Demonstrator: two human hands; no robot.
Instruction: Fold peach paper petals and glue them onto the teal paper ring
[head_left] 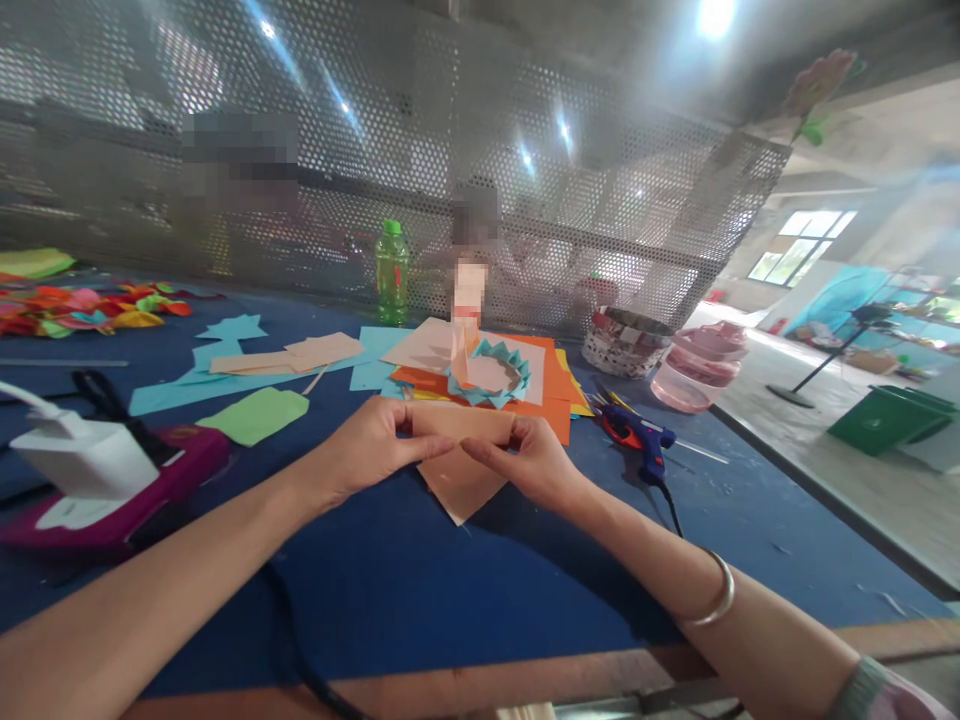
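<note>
The left hand (367, 450) and right hand (525, 462) face each other, fingers curled, each pinching one end of a folded peach paper sheet (459, 482) between thumb and fingers. The sheet spans the gap between them, its lower part dropping toward the blue tabletop (420, 600). Just beyond the fingertips lie orange paper (559, 425) and a teal zigzag paper ring (491, 385). A blue hot glue gun (637, 430) sits beyond the right hand; a white power adapter (82, 450) sits beyond the left.
</note>
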